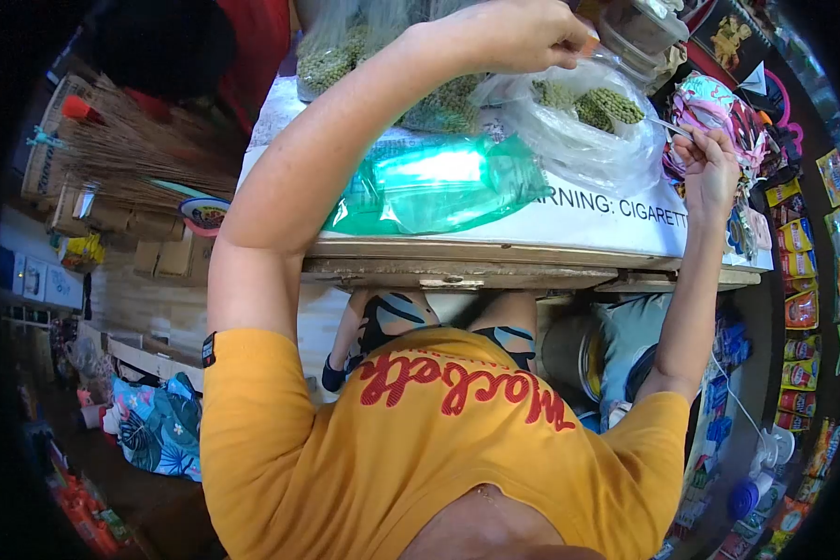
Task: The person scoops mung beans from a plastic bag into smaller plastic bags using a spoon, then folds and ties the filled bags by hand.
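My right hand (709, 163) pinches the thin handle of a spoon (661, 122). Small green beans (611, 106), which look like mung beans, are heaped at its bowl end, over a clear plastic bag (579, 154) lying open on the table. More of the same beans show inside that bag. My left hand (551, 37) reaches across from the left with its fingers closed at the bag's upper edge, seemingly on the plastic. A small orange piece shows by those fingertips. Nearer to me lies a shiny green plastic pack (439, 182).
Bags of green beans (327, 70) stand at the back of the white-topped table (579, 210). Clear plastic tubs (639, 42) are beyond my left hand. A pink patterned bundle (709, 98) sits at right, near hanging sachets (798, 266). Brooms (140, 135) lie at left.
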Action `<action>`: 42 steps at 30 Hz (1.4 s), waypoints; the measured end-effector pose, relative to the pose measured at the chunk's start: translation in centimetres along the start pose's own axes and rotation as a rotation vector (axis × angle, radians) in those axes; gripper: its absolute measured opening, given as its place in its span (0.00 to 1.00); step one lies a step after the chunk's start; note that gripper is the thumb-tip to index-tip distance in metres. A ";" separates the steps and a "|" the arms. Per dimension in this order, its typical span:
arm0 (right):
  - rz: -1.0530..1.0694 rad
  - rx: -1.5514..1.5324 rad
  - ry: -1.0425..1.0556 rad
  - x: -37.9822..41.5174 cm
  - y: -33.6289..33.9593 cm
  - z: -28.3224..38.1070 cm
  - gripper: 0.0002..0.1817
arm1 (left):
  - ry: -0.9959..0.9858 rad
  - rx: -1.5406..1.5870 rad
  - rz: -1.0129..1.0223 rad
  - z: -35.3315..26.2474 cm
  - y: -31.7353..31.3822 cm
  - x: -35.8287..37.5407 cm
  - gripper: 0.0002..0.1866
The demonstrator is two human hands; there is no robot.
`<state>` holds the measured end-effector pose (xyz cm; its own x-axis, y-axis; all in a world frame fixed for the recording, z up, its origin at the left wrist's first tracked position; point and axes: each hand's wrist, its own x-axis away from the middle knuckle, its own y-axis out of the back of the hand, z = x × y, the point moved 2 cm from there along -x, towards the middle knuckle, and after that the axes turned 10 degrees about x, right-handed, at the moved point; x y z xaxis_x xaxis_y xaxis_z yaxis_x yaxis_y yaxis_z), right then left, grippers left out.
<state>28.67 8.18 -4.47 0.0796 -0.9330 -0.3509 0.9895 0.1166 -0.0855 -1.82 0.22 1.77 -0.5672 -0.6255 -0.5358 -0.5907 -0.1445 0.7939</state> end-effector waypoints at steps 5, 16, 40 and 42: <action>-0.003 0.008 0.051 -1.2 0.6 1.8 0.04 | -0.030 -0.043 -0.002 0.9 -1.7 -0.3 0.09; 0.072 0.089 0.104 -4.2 -1.1 5.6 0.05 | -0.102 -0.023 -0.056 0.3 -3.0 -0.3 0.08; 0.012 0.421 0.424 5.7 -2.9 0.6 0.05 | -0.001 -0.044 -0.095 1.0 -2.8 -0.3 0.09; 0.003 0.417 0.485 5.5 -3.4 -0.2 0.05 | -0.015 -0.039 -0.079 1.2 -2.9 -0.4 0.09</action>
<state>25.77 2.70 -6.31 0.1155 -0.6615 -0.7410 0.9610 -0.1142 0.2518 -0.59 1.83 -0.64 -0.5281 -0.5998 -0.6012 -0.6110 -0.2232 0.7595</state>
